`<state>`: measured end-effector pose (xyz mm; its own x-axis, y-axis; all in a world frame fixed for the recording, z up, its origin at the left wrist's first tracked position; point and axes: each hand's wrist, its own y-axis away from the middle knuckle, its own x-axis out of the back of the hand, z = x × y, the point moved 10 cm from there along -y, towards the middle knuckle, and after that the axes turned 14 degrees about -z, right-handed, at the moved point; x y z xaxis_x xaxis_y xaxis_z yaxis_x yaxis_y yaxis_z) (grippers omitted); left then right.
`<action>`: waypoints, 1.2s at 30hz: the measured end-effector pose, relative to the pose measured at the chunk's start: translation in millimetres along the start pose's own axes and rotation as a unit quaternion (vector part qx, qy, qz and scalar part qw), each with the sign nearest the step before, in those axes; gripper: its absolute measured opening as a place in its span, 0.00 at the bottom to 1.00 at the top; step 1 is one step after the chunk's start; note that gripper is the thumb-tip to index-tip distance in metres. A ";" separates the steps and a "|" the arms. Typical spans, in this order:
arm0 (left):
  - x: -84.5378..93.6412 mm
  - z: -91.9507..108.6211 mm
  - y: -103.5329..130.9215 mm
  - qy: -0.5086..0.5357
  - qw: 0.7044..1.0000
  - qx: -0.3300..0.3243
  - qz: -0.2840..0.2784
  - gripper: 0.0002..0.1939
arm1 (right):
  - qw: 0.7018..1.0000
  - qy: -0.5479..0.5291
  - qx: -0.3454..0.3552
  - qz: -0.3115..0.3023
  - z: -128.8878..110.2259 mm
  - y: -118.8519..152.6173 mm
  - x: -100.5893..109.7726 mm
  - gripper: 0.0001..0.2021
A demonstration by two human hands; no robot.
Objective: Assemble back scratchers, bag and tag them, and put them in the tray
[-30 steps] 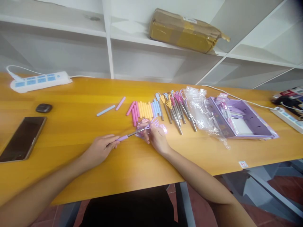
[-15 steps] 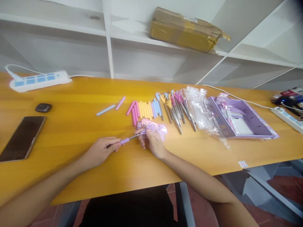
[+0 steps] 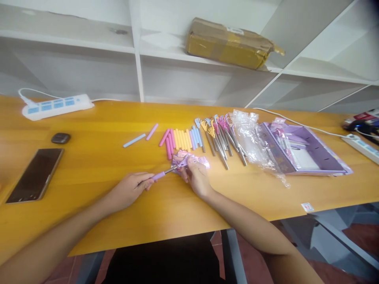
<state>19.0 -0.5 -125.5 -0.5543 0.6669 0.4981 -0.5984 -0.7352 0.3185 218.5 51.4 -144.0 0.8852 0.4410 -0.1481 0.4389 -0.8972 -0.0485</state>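
My left hand [image 3: 134, 188] is closed on the purple sleeve-like handle of a back scratcher [image 3: 171, 169], whose metal rod slants up to the right. My right hand [image 3: 197, 175] pinches its purple claw head, partly covering it. Beneath and behind the right hand lie pink printed cards [image 3: 204, 161]. Just beyond them are rows of foam-looking tubes [image 3: 181, 139] in pink, yellow, purple and blue. Right of these is a pile of back scratchers with metal rods [image 3: 220, 136] and coloured claw heads. A loose blue tube [image 3: 134, 141] and a purple tube [image 3: 152, 131] lie to the left.
Clear plastic bags [image 3: 251, 138] lie beside a purple open box [image 3: 322, 159] holding packaged items. At the left are a phone [image 3: 34, 175], a small black case [image 3: 60, 138] and a power strip [image 3: 59, 106]. A taped cardboard parcel [image 3: 229, 43] sits on the shelf.
The view has shifted slightly. My right hand has turned a little around the claw head and its fingers are drawn in closer. My left hand keeps hold of the handle.
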 end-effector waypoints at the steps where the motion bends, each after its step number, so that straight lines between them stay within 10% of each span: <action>1: 0.7 1.3 0.8 -0.004 1.000 0.000 0.004 0.21 | 1.000 -0.007 0.003 0.011 -1.5 0.4 2.0 0.31; 15: 20.7 8.5 0.6 -0.072 0.997 -0.005 0.037 0.22 | 0.984 -0.100 0.037 0.141 -45.3 -7.1 58.1 0.24; 21: 19.9 6.0 2.6 -0.117 0.992 -0.002 0.038 0.22 | 0.949 -0.111 0.103 0.278 -70.3 5.4 173.4 0.17; 28: 27.9 1.0 6.6 -0.203 0.978 -0.024 0.029 0.24 | 0.843 -0.085 0.144 0.511 -117.5 88.1 331.3 0.21; 36: 24.0 -9.2 0.2 -0.201 0.979 -0.029 0.012 0.25 | 0.841 -0.042 0.140 0.520 -127.2 120.2 377.9 0.21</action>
<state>0.3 16.4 -121.0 -0.3032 0.5391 0.7857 -0.6267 -0.7340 0.2618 625.4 113.0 -80.2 0.7484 -0.5793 -0.3230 -0.6313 -0.7715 -0.0789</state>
